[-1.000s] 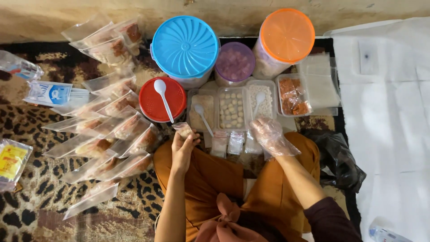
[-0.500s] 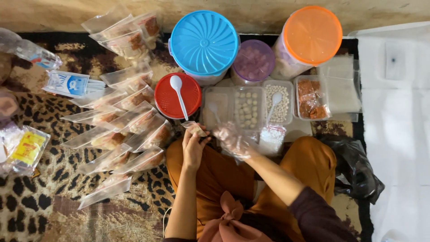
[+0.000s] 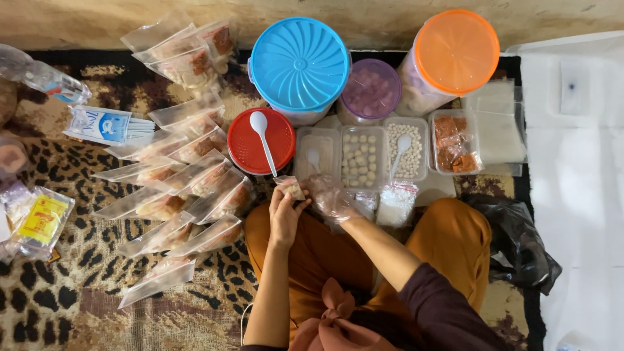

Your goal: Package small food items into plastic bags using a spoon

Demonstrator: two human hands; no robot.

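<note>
Two hands meet over my lap: my bare left hand pinches a small clear packet by its lower part, while my right hand, in a loose plastic glove, closes its fingers at the packet's side, probably to steady it. I judge the packet is held up off the carpet so its mouth stays high; its long axis runs from my lap toward the containers, mouth end pointing away and slightly left. Just beyond sit three clear trays, two holding white spoons, within easy reach of the gloved hand. A red lid carries a third spoon. Behind stand a blue-lidded tub, a purple-lidded jar and an orange-lidded jar. Filled bags fan across the leopard-print carpet to my left.
</note>
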